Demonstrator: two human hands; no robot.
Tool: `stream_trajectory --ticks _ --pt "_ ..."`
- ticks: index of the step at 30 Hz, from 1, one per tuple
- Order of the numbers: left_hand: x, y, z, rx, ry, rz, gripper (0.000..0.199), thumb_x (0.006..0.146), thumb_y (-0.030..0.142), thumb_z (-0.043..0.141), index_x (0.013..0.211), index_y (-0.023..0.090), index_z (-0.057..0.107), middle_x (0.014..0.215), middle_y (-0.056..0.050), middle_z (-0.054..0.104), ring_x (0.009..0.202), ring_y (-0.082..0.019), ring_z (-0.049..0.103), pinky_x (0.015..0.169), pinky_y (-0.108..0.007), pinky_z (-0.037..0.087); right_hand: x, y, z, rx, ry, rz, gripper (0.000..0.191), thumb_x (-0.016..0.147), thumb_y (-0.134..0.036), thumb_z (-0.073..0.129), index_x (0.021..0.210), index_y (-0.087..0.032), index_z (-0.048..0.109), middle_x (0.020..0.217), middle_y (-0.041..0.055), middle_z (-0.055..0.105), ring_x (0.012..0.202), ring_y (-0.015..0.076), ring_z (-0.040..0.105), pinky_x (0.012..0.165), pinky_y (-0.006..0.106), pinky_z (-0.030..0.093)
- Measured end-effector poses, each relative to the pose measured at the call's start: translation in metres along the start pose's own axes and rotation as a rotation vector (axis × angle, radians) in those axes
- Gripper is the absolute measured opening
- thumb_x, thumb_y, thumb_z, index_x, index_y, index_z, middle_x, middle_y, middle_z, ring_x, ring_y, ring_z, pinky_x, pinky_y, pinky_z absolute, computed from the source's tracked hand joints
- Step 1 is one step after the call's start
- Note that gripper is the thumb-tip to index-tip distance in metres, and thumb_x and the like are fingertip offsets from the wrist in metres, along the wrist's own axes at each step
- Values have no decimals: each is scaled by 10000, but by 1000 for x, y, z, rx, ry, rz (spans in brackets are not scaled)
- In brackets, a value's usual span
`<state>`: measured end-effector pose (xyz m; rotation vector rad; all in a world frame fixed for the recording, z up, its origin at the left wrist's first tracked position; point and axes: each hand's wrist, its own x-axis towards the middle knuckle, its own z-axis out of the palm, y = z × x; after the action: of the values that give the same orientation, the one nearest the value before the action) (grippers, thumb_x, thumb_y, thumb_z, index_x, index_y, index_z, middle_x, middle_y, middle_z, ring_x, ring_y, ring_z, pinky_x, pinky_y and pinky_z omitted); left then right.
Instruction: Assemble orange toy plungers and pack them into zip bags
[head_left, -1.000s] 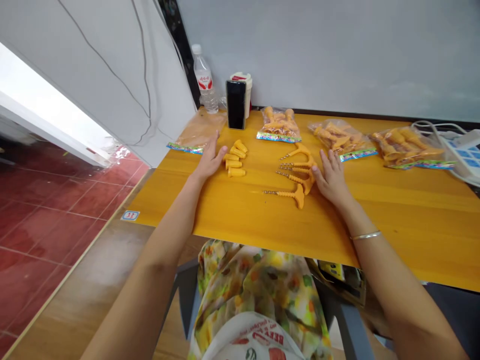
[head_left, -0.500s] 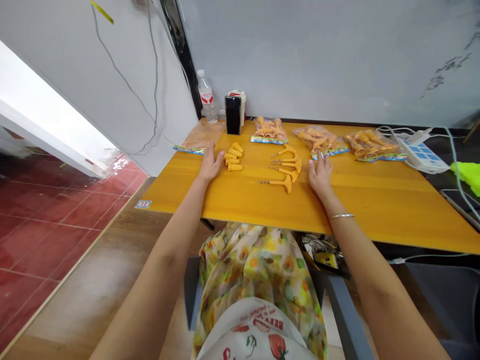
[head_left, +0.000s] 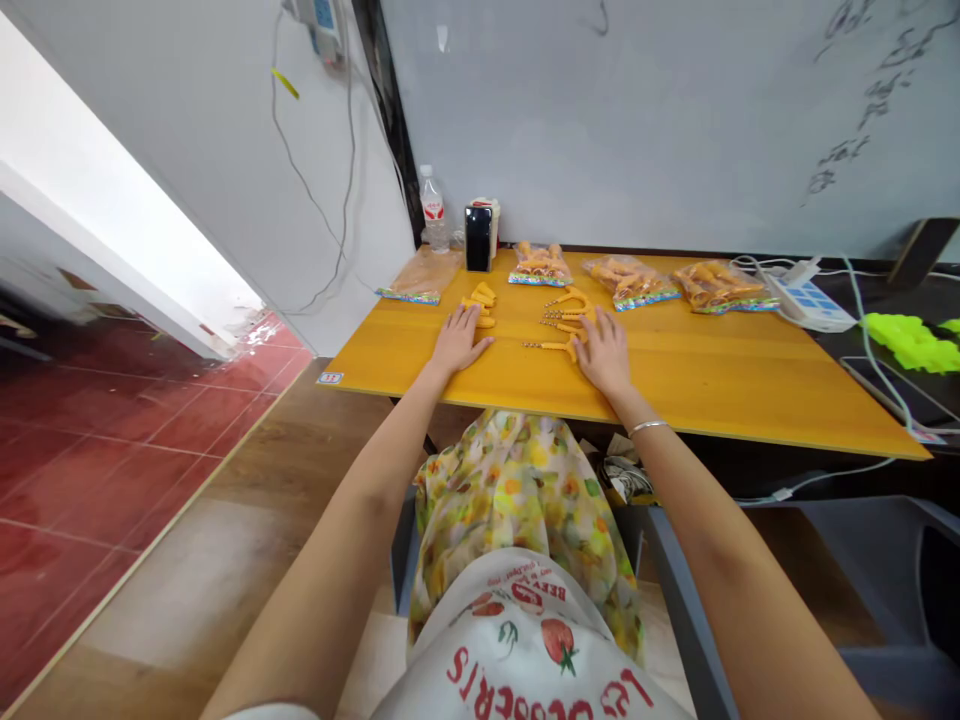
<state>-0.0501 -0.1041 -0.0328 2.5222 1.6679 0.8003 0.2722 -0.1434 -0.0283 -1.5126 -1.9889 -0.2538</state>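
My left hand (head_left: 459,340) lies flat on the yellow wooden table (head_left: 712,375), its fingertips against a small group of orange plastic wall anchors (head_left: 481,303), partly hiding them. My right hand (head_left: 604,352) rests palm down over the heads of several orange plastic-handled screw hooks (head_left: 568,322), and its fingers hide part of them. Neither hand visibly grips anything. Behind them lie three clear bags of orange parts (head_left: 540,266), (head_left: 631,282), (head_left: 720,288).
A flat plastic bag (head_left: 424,276) lies at the table's back left, near a phone (head_left: 478,238), a container and a water bottle (head_left: 433,208). A power strip (head_left: 810,304) with cables sits right of the table, beyond a bright green object (head_left: 911,342).
Both hands have slid inward, the left onto the anchors and the right onto the hooks. The whole view has tilted up and the table appears smaller and farther away.
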Motion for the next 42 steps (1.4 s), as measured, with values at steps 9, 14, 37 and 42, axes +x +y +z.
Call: stream_trajectory --ticks 9,14,37,42 --pt "-2 6 -5 90 6 60 365 963 386 517 1219 154 633 1466 -171 526 1446 -347 378 1188 -515 330 -2 -8 2 36 -147 -186 402 996 -360 445 1198 -143 716 1133 147 740 1154 327 562 1016 495 454" --pt "-10 35 0 9 -46 123 286 976 340 524 1205 200 622 1271 -142 624 1239 -295 545 1076 -432 454 -3 -13 1 27 -192 -234 408 974 -386 484 1216 -156 719 1065 156 719 1122 337 547 980 500 468" --pt "5 98 23 -95 -94 282 350 1025 390 457 1203 176 670 1078 -132 691 1057 -271 609 962 -390 480 -6 -25 -7 93 -97 -280 452 1032 -412 373 1231 -185 710 1100 140 685 1154 313 520 1037 491 445" --pt "4 88 23 -178 -33 203 372 1024 404 465 1201 162 685 1113 -130 712 1072 -265 617 995 -386 473 -9 -22 -9 166 51 -126 481 1012 -235 295 1330 -241 656 1268 136 642 1229 313 505 1074 552 425"
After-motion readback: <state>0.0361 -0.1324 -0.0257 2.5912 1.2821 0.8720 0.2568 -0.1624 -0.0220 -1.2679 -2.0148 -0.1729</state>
